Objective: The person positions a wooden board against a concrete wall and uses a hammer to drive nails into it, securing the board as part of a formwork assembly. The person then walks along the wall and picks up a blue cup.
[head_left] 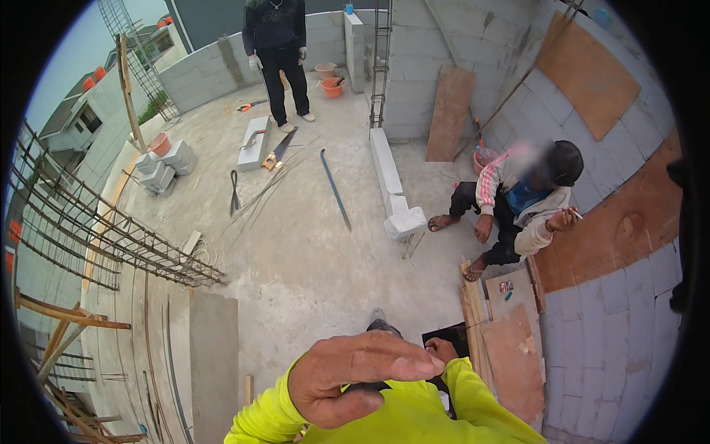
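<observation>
My left hand (355, 374) is raised close in front of my yellow-green top, its fingers stretched out together and the thumb apart, with nothing in it. Lower down, near my lap, my right hand (442, 351) is closed, its fingers curled; what they hold, if anything, is hidden. Just beside it lies a flat black shape (452, 339) whose kind I cannot make out. A dark shoe tip (378, 314) shows beyond my left hand.
A person (521, 196) sits at right by long timber boards (473, 307). Another person (275, 59) stands far off, near a handsaw (279, 150) and white block (254, 142). A blue bar (335, 189) lies mid-floor. Rebar cages (122, 237) line the left; a block row (388, 177) stands centre right.
</observation>
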Motion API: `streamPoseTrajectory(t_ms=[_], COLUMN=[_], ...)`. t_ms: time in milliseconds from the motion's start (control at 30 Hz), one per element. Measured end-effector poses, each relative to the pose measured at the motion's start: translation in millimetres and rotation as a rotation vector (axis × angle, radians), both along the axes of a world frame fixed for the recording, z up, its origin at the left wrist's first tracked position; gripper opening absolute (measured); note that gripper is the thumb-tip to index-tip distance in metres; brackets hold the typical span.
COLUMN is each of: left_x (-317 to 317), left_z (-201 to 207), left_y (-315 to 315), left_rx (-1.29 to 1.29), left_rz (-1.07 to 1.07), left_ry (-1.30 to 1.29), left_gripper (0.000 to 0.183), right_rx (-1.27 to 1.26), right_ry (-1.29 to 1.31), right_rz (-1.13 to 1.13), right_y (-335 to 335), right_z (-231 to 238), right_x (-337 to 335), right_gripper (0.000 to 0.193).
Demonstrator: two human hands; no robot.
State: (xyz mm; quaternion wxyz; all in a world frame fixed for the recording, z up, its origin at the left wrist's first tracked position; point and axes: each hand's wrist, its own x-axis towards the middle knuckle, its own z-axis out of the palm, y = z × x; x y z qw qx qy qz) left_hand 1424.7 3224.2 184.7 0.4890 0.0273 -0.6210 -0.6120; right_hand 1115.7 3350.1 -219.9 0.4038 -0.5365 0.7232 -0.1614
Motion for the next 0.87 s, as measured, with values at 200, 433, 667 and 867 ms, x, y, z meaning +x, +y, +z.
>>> streamPoseTrajectory(t_ms=[200, 433, 667, 867], left_x=[-73, -155, -246, -359], left_z=[52, 10, -125, -241], left_y=[-143, -372, -640, -895], left_rx=[0.146, -0.075, 0.562, 0.436], left_rz=[-0.525, -0.501, 0.133, 0.225], left_ry=[0.256, 0.124, -0.490, -0.958], left_gripper=[0.026, 0.042, 0.034, 0.033], right_rx=[0.112, 0.043, -0.121, -0.048], right_ry=[0.014, -0.060, -0.363, -0.446], right_rz=[-0.024, -0.304, -0.901, -1.651], right_y=[-130, -266, -316, -280], right_z=[-61, -31, -28, -92], right_x=[-31, -85, -109, -36], right_gripper=[0.025, 0.022, 0.022, 0.017])
